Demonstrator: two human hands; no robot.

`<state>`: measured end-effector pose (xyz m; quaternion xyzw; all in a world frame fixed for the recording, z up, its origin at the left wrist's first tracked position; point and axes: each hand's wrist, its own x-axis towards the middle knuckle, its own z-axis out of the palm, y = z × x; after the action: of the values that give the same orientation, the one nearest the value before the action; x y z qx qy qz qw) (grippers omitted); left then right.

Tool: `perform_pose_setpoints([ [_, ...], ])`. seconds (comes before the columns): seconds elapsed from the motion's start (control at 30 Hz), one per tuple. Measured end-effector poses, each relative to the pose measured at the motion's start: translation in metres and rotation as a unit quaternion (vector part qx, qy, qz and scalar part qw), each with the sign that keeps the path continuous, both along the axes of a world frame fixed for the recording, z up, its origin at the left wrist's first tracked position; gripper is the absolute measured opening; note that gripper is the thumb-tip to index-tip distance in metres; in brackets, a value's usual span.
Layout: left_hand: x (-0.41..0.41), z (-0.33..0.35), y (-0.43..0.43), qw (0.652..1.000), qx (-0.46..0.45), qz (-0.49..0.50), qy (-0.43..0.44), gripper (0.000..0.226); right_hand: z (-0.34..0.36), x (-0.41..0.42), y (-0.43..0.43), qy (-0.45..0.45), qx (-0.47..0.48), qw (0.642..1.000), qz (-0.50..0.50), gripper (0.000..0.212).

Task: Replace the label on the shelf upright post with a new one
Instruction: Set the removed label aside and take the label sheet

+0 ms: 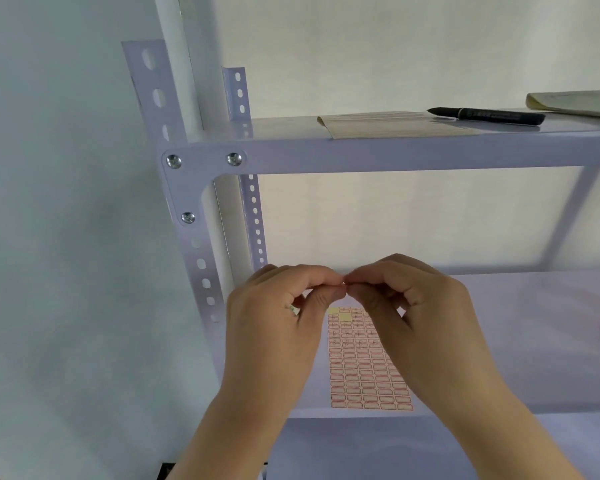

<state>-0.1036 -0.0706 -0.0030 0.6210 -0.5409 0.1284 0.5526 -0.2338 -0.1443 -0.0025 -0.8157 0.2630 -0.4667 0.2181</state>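
Note:
My left hand (284, 317) and my right hand (406, 306) meet fingertip to fingertip above the lower shelf, pinching something tiny between them; the item itself is hidden by the fingers. Below them lies a sheet of small red-bordered labels (364, 372), with one label gone near its top left. The white slotted upright post (194, 244) stands just left of my left hand, bolted to the upper shelf rail; I see no label on its visible face.
The upper shelf (395, 154) carries a black marker pen (489, 116), a paper sheet (388, 126) and a notebook (575, 103) at the far right. A second slotted post (253, 209) stands behind. The wall is close on the left.

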Motion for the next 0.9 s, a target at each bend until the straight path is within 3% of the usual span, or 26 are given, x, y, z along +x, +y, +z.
perform_pose_setpoints([
  [0.2,0.003,-0.006,-0.005,0.999,0.039,-0.023,0.024,0.013,-0.004,0.004,-0.002,0.020,0.017,1.000,-0.001,0.017],
  [0.37,0.012,-0.007,-0.006,0.968,0.072,-0.139,0.196,0.024,-0.008,0.015,0.000,0.028,0.080,0.996,-0.032,0.025],
  [0.5,0.026,-0.014,-0.016,0.942,0.069,-0.187,0.269,0.020,-0.008,0.024,0.002,-0.028,0.190,0.980,-0.041,0.024],
  [0.67,0.035,-0.026,-0.026,0.932,0.050,-0.196,0.300,0.025,-0.011,0.034,0.003,-0.087,0.270,0.959,-0.009,0.019],
  [0.9,0.040,-0.042,-0.036,0.919,0.064,-0.182,0.344,0.025,-0.026,0.048,-0.015,-0.067,0.271,0.960,-0.014,0.021],
])
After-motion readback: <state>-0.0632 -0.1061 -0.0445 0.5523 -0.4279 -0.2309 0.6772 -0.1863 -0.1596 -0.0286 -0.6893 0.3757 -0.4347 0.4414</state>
